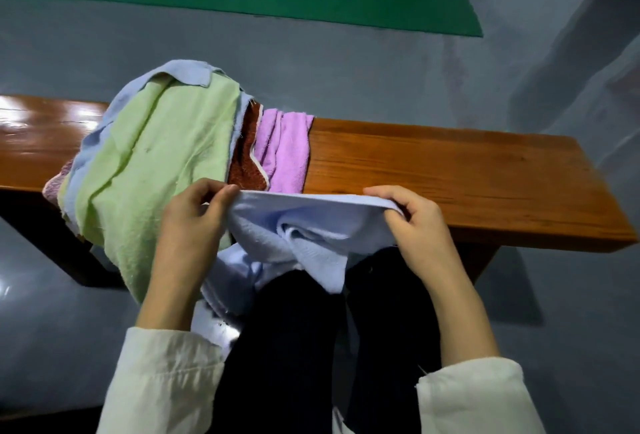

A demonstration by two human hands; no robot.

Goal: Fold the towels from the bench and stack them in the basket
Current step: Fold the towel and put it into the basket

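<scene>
- left hand (194, 215) pinches the left end of the pale blue towel's (304, 225) upper edge between thumb and fingers.
- right hand (412, 222) pinches the right end of that edge.
- the cloth hangs crumpled at the bench's (450, 174) near edge, over dark trousers (294, 347).
- heaped on the bench's left half: green towel (149, 156) on top, with a rust-brown towel (247, 160) and a purple towel (284, 149) beside it.
</scene>
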